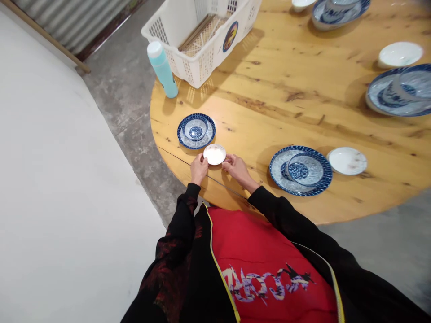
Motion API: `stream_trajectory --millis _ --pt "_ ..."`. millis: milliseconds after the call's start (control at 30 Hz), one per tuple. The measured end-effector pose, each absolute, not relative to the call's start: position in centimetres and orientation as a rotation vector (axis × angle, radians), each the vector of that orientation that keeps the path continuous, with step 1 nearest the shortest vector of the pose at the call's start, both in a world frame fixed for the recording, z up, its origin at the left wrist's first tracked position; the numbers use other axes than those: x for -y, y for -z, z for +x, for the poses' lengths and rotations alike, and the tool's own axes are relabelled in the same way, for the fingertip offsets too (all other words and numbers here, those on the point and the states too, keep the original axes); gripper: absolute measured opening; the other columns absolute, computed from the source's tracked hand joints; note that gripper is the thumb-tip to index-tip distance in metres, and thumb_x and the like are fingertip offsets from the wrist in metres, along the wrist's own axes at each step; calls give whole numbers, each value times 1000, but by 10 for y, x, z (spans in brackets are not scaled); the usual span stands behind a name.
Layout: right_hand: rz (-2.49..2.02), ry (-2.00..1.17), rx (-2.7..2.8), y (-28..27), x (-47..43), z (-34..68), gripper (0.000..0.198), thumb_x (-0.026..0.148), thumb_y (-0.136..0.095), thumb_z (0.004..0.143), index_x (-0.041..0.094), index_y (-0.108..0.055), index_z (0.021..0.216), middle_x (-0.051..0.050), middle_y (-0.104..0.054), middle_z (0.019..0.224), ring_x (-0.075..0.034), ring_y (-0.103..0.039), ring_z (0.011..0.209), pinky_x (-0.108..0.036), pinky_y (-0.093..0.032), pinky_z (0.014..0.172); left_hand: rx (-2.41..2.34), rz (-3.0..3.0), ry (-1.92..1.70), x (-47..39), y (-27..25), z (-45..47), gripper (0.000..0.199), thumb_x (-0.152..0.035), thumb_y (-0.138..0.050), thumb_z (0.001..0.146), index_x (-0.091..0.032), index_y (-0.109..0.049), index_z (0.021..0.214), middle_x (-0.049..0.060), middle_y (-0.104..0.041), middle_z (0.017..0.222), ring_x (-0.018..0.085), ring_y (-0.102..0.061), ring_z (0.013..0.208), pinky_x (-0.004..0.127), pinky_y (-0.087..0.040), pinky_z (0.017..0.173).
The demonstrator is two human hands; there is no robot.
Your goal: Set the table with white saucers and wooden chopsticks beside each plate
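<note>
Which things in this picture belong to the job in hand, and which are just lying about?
Seem to belong:
small white dish, held by left hand and right hand
patterned plate and its bowl
other tableware, likely

Seem just lying about:
turquoise bottle
white basket, use unclear

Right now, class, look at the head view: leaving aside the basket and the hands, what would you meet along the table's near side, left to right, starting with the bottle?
Light-blue bottle → left patterned plate bearing a left bowl → small white dish → right patterned plate bearing a right bowl → second white dish.
</note>
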State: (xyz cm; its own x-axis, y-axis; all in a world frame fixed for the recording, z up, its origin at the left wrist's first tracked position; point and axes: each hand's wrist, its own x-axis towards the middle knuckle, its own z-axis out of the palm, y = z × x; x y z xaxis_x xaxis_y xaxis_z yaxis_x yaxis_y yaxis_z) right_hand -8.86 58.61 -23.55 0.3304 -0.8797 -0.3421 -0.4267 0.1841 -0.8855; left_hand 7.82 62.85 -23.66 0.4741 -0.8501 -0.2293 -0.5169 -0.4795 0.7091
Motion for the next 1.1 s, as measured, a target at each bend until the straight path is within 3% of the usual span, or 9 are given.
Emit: stream_trajectory --millis 233,400,600,767,833,1100 --pt "-1307 560 -1343 233 -590 -85 54 17 -59 77 6 -62 130 -12 -73 95 -22 -68 81 -30 -55 76 1074 2103 811 -629 237 82 24 -23 -52 95 -17 -70 110 9 -76 101 20 -72 93 29 -55 87" --pt "-1218 539 -1347 222 -596 -90 56 13 -56 78 5 -58 134 -7 -71 86 -18 -66 76 -27 -53 73 946 2035 807 -646 237 96 29 -32 -52 95 -15 -66 115 9 -74 98 19 -73 88 30 -58 86" --pt "-1129 586 -1337 211 -613 -120 39 14 -55 80 9 -64 118 -3 -69 76 -16 -64 68 -25 -51 66 854 1996 806 -674 237 106 31 -37 -52 95 -18 -63 116 6 -72 101 18 -73 81 34 -61 86" --pt "-1136 541 -1292 205 -654 -154 22 22 -59 81 14 -67 100 -5 -71 78 -17 -66 70 -25 -51 65 902 2013 848 -679 228 91 24 -28 -54 95 -16 -65 113 4 -73 86 19 -73 80 32 -60 86" --pt "-1063 539 -1301 209 -670 -163 25 27 -61 82 14 -67 103 -5 -72 77 -18 -66 68 -26 -51 63 905 2019 916 -672 230 85 24 -23 -53 94 -15 -64 114 4 -72 83 18 -74 80 31 -59 84" --pt "-895 547 -1280 221 -687 -161 25 28 -71 74 16 -67 96 -6 -70 75 -18 -66 68 -26 -53 63 876 1918 972 -641 244 78 22 -30 -57 97 -14 -63 112 4 -71 78 18 -72 69 28 -57 71"
